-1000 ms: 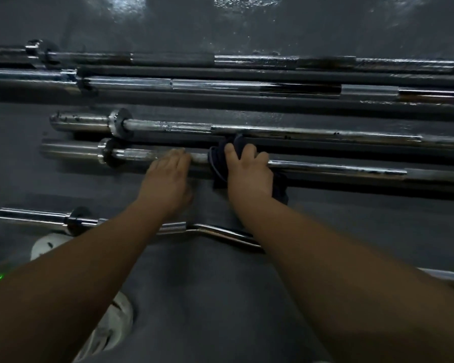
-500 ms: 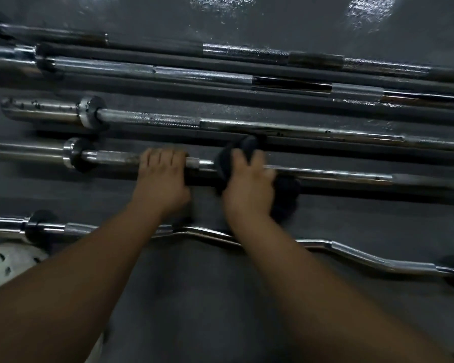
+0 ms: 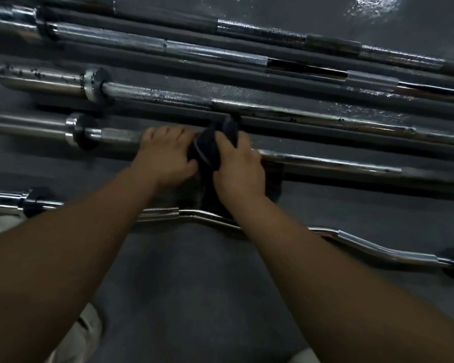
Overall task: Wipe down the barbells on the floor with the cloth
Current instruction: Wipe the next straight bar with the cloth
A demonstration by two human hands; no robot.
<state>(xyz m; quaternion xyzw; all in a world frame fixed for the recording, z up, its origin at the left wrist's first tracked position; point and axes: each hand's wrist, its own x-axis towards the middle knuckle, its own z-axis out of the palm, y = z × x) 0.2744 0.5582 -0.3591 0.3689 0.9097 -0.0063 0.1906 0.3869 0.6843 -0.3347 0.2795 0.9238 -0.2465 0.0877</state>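
Chrome barbell [image 3: 338, 163] on grey floor [image 3: 194, 284] | left grip [image 3: 165, 155] curled over its shaft | right grip [image 3: 237, 166] clutching dark cloth [image 3: 207, 148], wrapped round shaft just right of left grip | other barbells [image 3: 273, 111] beyond both grips | curl bar [image 3: 372, 246] behind grips, under forearms

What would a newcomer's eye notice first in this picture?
Two hands meet at the centre: the left hand holds a straight barbell while the right hand grips a dark cloth around it. More chrome bars lie beyond, and a wavy curl bar lies nearest the person.
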